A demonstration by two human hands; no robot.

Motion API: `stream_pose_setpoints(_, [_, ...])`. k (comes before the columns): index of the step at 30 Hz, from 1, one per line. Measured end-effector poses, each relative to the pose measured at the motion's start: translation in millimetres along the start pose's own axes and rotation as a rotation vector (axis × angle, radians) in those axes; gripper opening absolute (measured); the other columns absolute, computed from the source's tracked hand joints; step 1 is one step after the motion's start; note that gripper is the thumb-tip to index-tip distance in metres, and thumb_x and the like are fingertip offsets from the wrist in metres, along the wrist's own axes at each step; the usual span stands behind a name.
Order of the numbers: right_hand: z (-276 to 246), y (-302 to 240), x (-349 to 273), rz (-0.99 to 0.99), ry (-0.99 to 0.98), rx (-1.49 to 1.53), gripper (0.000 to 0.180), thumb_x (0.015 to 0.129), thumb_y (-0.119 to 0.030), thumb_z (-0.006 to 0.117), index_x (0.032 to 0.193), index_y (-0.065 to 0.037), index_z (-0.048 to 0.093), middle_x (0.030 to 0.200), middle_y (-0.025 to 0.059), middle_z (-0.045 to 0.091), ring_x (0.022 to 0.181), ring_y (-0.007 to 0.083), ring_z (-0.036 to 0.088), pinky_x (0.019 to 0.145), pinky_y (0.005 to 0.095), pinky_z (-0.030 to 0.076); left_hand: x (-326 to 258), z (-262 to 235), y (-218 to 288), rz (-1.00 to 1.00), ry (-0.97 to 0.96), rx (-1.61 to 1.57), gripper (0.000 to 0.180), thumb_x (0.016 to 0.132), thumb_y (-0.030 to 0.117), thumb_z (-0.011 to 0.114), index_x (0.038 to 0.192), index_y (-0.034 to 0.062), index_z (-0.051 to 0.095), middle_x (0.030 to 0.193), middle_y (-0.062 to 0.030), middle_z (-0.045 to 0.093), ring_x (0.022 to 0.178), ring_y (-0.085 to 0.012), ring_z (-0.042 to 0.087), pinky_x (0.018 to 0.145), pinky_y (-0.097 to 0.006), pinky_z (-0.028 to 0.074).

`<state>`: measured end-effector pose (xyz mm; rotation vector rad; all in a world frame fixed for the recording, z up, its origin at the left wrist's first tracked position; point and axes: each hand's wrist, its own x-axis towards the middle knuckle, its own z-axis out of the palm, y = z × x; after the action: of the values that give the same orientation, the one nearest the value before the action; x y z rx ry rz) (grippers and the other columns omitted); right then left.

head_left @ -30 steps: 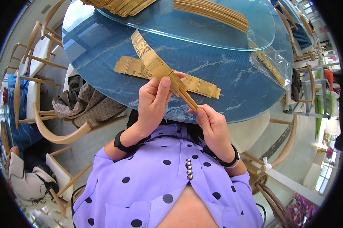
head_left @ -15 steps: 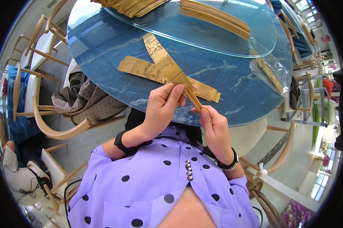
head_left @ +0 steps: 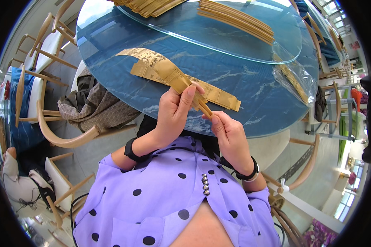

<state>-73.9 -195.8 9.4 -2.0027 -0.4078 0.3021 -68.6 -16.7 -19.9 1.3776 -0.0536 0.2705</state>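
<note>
Gold paper sleeve [head_left: 169, 74] pinched by left hand [head_left: 175, 113], right hand [head_left: 228, 131] gripping wooden chopsticks [head_left: 205, 109], glossy blue table [head_left: 251, 82]

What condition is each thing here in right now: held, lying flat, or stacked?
Left hand: gripping the gold paper sleeve.
Right hand: pinching the chopsticks at the sleeve's mouth.
Second sleeve: lying flat on the blue table.
Loose chopsticks: piled on the glass turntable.

Open blue tabletop [head_left: 111, 70] lies upper left of both hands; a glass turntable [head_left: 234, 45] with wooden sticks [head_left: 234, 18] blocks the top, a plastic bag [head_left: 294, 78] the right.
</note>
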Motion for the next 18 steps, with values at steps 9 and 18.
stream_pose_setpoints(9, [-19,2,-21,-0.261,-0.027,-0.383,0.025,0.095,-0.021,0.069,0.107,0.0,0.063,0.085,0.0144,0.065,0.068,0.0342,0.064,0.06,0.0389,0.051,42,-61,35,0.099,0.393,-0.125,0.037,0.11,0.036,0.048,0.098,0.0068,0.068,0.071,0.0086,0.048,0.056,0.0015,0.024,0.05,-0.019,0.018])
stream_pose_setpoints(18, [-10,47,-40,-0.316,0.147,-0.668,0.041,0.103,-0.041,0.056,0.087,-0.004,0.054,0.065,0.0109,0.05,0.057,0.0318,0.056,0.052,0.0399,0.044,36,-44,31,0.069,0.285,-0.075,0.04,0.112,0.037,0.042,0.098,0.0059,0.063,0.078,0.0052,0.052,0.062,-0.0017,0.036,0.056,-0.02,0.031])
